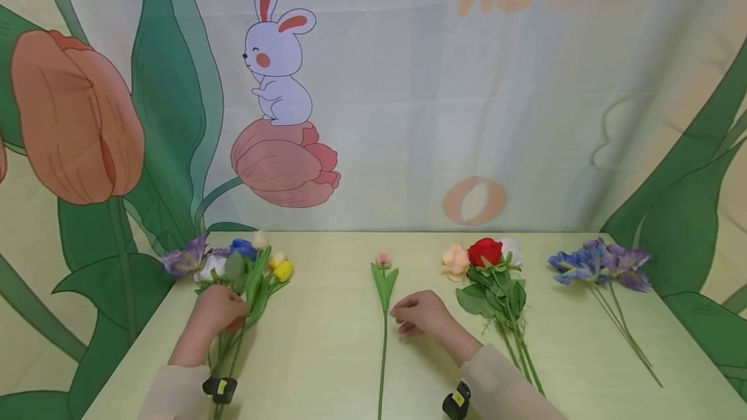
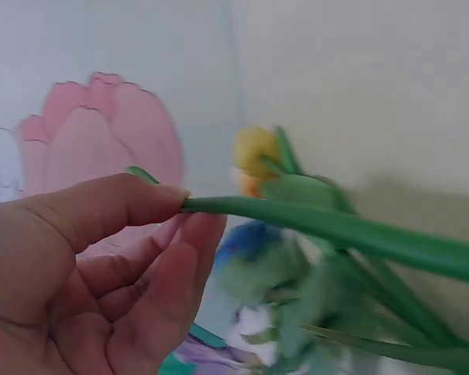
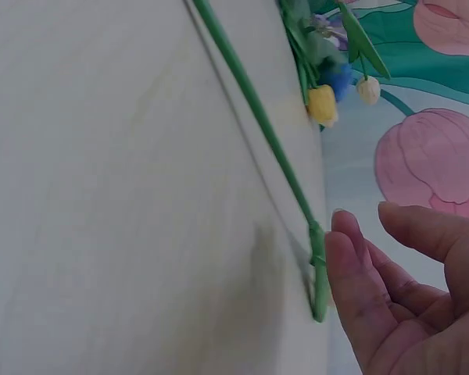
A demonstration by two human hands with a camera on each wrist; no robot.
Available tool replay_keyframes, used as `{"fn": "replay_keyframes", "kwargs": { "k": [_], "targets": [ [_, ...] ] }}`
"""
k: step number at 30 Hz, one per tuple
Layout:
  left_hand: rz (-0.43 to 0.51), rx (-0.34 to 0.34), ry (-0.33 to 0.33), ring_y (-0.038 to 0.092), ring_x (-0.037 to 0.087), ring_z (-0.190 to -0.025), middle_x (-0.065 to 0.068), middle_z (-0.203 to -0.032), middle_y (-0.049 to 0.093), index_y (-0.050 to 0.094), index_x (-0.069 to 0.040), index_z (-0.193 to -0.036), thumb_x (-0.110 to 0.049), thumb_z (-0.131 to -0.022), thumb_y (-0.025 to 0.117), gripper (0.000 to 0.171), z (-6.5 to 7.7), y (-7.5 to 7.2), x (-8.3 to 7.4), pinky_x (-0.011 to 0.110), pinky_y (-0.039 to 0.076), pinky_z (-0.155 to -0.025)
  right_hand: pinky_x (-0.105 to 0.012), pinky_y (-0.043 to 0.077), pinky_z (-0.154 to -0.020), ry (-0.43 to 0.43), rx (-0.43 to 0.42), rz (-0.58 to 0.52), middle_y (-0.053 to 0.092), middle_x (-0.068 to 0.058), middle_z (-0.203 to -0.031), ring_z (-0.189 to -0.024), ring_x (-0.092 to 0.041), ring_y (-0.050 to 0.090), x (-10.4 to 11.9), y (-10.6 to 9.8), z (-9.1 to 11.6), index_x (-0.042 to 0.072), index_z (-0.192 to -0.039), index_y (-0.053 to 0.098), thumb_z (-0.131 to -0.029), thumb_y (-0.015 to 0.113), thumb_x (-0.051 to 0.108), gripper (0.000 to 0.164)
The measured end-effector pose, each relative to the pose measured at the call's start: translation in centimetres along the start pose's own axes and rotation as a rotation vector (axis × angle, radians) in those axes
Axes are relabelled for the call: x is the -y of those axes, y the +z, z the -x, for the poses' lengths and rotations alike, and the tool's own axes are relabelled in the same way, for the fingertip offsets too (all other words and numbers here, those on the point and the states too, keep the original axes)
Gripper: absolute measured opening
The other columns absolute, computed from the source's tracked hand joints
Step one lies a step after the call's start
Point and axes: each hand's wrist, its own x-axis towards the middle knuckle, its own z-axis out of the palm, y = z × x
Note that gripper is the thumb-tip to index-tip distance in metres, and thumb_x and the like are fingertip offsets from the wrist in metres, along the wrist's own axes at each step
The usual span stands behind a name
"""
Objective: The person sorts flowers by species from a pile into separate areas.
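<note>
At the left, my left hand pinches a green stem between thumb and forefinger, over a bunch of flowers. The stem appears to belong to a cream tulip, whose bud rises above the others. Close by in that bunch are yellow tulips, a blue flower and a white one. A single pink tulip lies mid-table, its stem pointing toward me. Just right of that stem is my right hand, thumb and fingers apart in the right wrist view, holding nothing.
Right of centre lie a red rose, a peach rose and a white rose, their stems together. Blue and purple irises lie at the far right. Behind the table hangs a printed backdrop.
</note>
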Motion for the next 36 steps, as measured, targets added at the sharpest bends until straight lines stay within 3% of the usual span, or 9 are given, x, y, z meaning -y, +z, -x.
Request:
{"fn": "replay_keyframes", "kwargs": {
  "k": [4,8,10,13,17,23,36],
  "targets": [
    [0.016,-0.003,0.016,0.044,0.011,-0.051,-0.005,-0.049,0.049,0.056,-0.010,-0.057,-0.011,-0.091,0.061,0.035,0.3,-0.6,-1.4,0.028,0.037,-0.057,-0.032,0.063,-0.064,-0.042,-0.010,-0.017,0.073,-0.016,-0.087,-0.066,-0.013,0.068,0.7,-1.2,0.6,-0.006,-0.106,0.073,-0.094,0.070,0.009,0.019],
    [0.050,-0.020,0.031,0.057,0.011,-0.058,0.001,-0.060,0.064,0.074,0.005,-0.086,-0.010,-0.093,0.061,0.022,0.9,-0.8,-2.9,0.028,0.048,-0.061,-0.036,0.065,-0.070,-0.099,0.004,-0.024,0.074,-0.023,-0.097,-0.074,-0.019,0.072,1.1,-2.3,1.4,-0.007,-0.109,0.072,-0.095,0.069,0.010,0.022],
    [0.095,-0.026,0.043,0.064,0.012,-0.064,0.008,-0.071,0.072,0.074,0.010,-0.103,-0.010,-0.094,0.062,0.025,1.2,-0.7,-3.6,0.030,0.056,-0.065,-0.037,0.065,-0.072,-0.136,0.018,-0.023,0.073,-0.026,-0.101,-0.077,-0.021,0.073,1.2,-2.9,1.8,-0.008,-0.111,0.071,-0.096,0.068,0.010,0.024],
    [0.176,-0.029,0.055,0.069,0.014,-0.068,0.020,-0.087,0.076,0.071,0.013,-0.109,-0.009,-0.096,0.063,0.026,1.6,-0.2,-4.8,0.033,0.061,-0.067,-0.037,0.065,-0.076,-0.198,0.051,-0.031,0.071,-0.029,-0.106,-0.082,-0.023,0.073,1.2,-3.8,2.6,-0.010,-0.115,0.068,-0.098,0.066,0.011,0.028],
    [0.256,-0.047,0.088,0.074,0.019,-0.073,0.025,-0.097,0.076,0.070,0.011,-0.111,-0.011,-0.098,0.064,0.026,2.2,0.8,-6.2,0.035,0.064,-0.070,-0.034,0.064,-0.079,-0.259,0.084,-0.035,0.070,-0.028,-0.107,-0.088,-0.022,0.071,1.1,-4.8,3.6,-0.010,-0.118,0.067,-0.099,0.064,0.013,0.030],
    [0.363,-0.053,0.164,0.075,0.026,-0.077,0.024,-0.097,0.076,0.071,0.011,-0.111,-0.008,-0.097,0.067,0.024,3.2,2.3,-8.5,0.035,0.064,-0.071,-0.034,0.064,-0.081,-0.290,0.093,-0.048,0.073,-0.020,-0.105,-0.091,-0.020,0.069,1.3,-5.1,5.0,-0.009,-0.118,0.067,-0.099,0.066,0.016,0.031],
    [0.589,-0.026,0.247,0.075,0.025,-0.073,0.022,-0.091,0.076,0.073,0.008,-0.104,-0.003,-0.093,0.071,0.016,4.1,7.4,-13.9,0.034,0.064,-0.069,-0.026,0.063,-0.080,-0.348,0.051,-0.204,0.074,-0.020,-0.107,-0.085,-0.006,0.071,3.3,-2.5,6.0,-0.013,-0.118,0.066,-0.096,0.069,0.009,0.031]
  ]
}}
